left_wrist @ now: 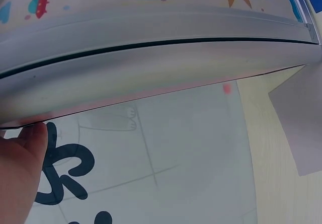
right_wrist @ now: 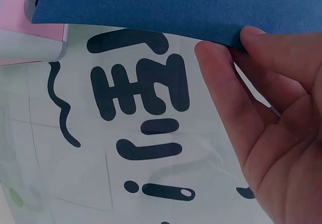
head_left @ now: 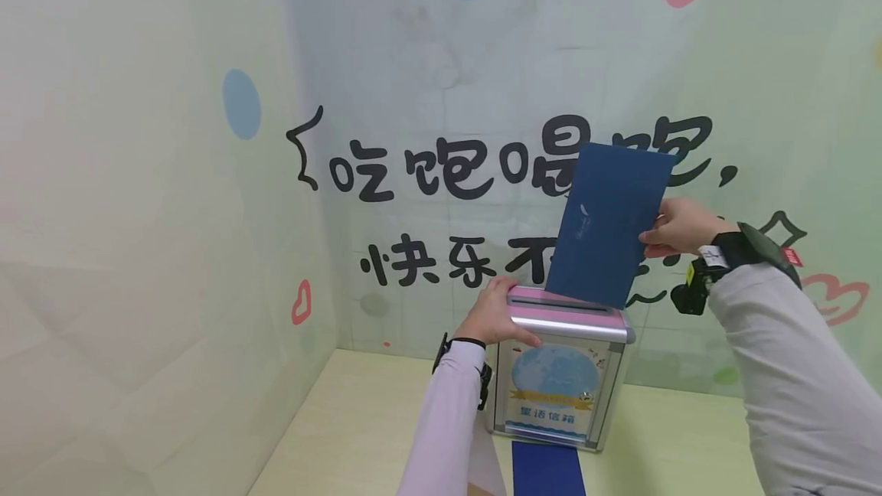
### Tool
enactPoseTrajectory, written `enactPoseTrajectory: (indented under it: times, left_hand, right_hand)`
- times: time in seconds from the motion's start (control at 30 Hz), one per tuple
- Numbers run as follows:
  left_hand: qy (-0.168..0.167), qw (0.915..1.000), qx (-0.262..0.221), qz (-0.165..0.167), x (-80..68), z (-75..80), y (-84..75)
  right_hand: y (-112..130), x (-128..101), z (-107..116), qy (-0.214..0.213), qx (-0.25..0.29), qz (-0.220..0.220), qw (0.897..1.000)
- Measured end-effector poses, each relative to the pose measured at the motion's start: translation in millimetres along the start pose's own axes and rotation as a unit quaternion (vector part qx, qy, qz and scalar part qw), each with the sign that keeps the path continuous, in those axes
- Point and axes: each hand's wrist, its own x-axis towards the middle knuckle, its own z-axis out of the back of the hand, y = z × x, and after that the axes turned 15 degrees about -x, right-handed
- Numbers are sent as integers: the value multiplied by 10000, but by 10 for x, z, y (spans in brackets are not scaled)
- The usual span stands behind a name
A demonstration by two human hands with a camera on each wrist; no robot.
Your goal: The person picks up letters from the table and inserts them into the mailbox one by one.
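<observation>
My right hand [head_left: 684,225] pinches a dark blue envelope [head_left: 606,213] by its right edge, thumb on the near face. The envelope stands tilted, its lower edge right at the slot of a letter box [head_left: 565,324] with a pink top and silver frame. In the right wrist view a corner of the blue envelope [right_wrist: 126,7] overlaps the pink lid. My left hand [head_left: 492,316] holds the top left end of the box, thumb across the front edge and fingers over the top. The left wrist view shows only part of that hand [left_wrist: 20,168] at the box edge.
On the pale wooden table [head_left: 365,419], a dark blue envelope or card [head_left: 547,469] and a pale sheet [head_left: 485,458] lie in front of the box. Behind the box rises a wall [head_left: 413,60] with large black lettering, and another wall [head_left: 138,251] stands at the left.
</observation>
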Motion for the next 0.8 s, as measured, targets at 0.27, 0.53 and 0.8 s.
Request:
enactPoseTrajectory:
  times: [0.27, 0.53, 0.8]
  left_hand:
    - [-7, 9999, -8, 145, 10, -15, -7]
    - [4, 9998, 61, 203, 16, -5, -36]
    - [18, 9997, 11, 254, 14, -6, -35]
  right_hand:
    - [49, 97, -103, 41, 135, 77, 9999]
    - [-10, 206, -165, -66, 302, 321, 9990]
    - [60, 295, -254, -88, 129, 282, 9995]
